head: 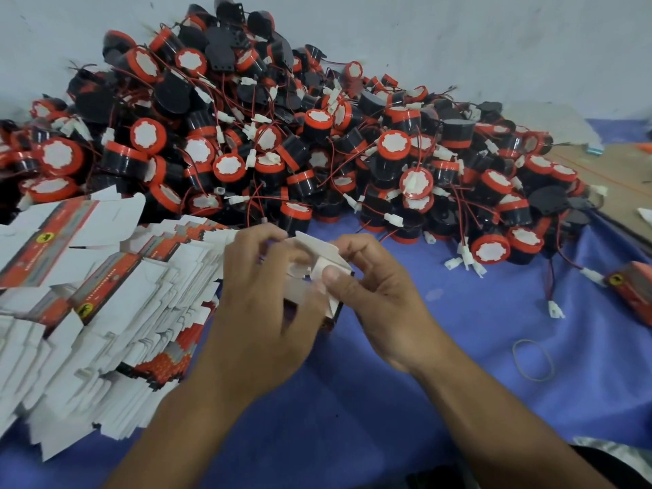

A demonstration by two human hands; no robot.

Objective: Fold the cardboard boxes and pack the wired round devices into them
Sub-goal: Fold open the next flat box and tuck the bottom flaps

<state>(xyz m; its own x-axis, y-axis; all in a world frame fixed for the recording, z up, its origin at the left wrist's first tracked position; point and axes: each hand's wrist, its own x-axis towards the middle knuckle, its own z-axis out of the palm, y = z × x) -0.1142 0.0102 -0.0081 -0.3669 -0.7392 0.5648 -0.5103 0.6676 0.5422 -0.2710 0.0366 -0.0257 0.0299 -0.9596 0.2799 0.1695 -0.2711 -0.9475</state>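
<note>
Both my hands hold one small cardboard box [319, 266] above the blue cloth, its white flaps up and partly bent inward. My left hand [261, 305] wraps the box's left side and hides most of its body. My right hand [374, 291] grips the right side, thumb pressed on a white flap. A big heap of round black-and-orange devices [282, 146] with red wires and white plugs fills the far side of the table. Flat unfolded boxes [106, 305], white with orange printed bands, lie fanned in stacks at the left.
A folded orange box [631, 287] lies at the right edge with a wire and white plug [555, 308] trailing from it. A rubber band [532, 360] rests on the blue cloth [423, 400]. Bare wooden tabletop [621, 178] shows at far right; a grey wall stands behind.
</note>
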